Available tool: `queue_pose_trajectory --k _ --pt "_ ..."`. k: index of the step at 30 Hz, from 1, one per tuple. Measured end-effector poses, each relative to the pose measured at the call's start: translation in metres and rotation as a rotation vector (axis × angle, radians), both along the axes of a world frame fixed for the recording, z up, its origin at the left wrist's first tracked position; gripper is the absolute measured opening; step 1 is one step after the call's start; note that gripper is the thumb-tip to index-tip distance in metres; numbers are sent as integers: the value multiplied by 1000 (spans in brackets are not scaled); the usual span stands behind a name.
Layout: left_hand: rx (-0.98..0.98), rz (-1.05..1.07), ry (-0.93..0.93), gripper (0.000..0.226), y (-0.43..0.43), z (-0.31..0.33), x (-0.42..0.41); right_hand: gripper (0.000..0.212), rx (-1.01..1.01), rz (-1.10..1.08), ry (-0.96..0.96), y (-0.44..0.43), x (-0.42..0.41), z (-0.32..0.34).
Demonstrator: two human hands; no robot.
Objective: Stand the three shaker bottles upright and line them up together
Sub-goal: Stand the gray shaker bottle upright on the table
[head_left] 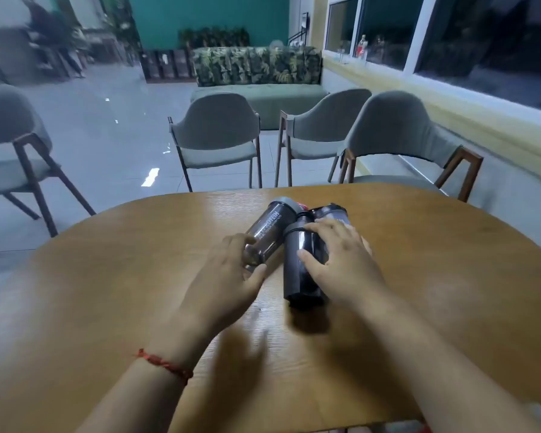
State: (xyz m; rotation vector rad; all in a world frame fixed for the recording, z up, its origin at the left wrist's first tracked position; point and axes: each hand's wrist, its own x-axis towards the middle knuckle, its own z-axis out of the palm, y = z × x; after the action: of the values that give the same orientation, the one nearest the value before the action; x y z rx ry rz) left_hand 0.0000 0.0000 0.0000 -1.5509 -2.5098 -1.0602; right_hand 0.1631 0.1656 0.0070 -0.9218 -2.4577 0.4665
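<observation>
both hands rest on lying bottles: left hand (231,270) grips one bottle (267,231), right hand (341,260) lies spread over the middle bottle (300,276).

Three dark shaker bottles (264,234) (300,264) (333,214) lie clustered at twelve o'clock on one wooden table (107,292); two hands (bare); four grey chairs (216,135) beyond it.

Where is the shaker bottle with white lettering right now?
In the head view, the lettered bottle lies on its side on the wooden table, leftmost of the three, its base in the left hand, beside the middle bottle.
</observation>
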Motion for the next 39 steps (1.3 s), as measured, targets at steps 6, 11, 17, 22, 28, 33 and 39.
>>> queue_pose_trajectory --k 6,11,17,22,28,33,39 --pt "-88 74 19 59 55 -5 -16 66 85 -139 -81 30 -21 15" --pt "-189 129 109 73 101 -19 -41 62 84 -283 -23 27 -22 -5" --pt "-116 268 135 78 99 -44 -74 54 113 -305 37 48 -32 -22" --pt "18 305 33 73 89 -51 -86 48 106 -311 122 51 -36 -29" --pt "187 381 -98 79 87 -56 -80 39 101 -284 113 37 -40 -18" --pt "312 330 -248 81 84 -57 -85 52 20 -265 34 25 -38 -10" --pt "374 221 -340 79 85 -64 -92 38 39 -289 98 29 -31 -7"
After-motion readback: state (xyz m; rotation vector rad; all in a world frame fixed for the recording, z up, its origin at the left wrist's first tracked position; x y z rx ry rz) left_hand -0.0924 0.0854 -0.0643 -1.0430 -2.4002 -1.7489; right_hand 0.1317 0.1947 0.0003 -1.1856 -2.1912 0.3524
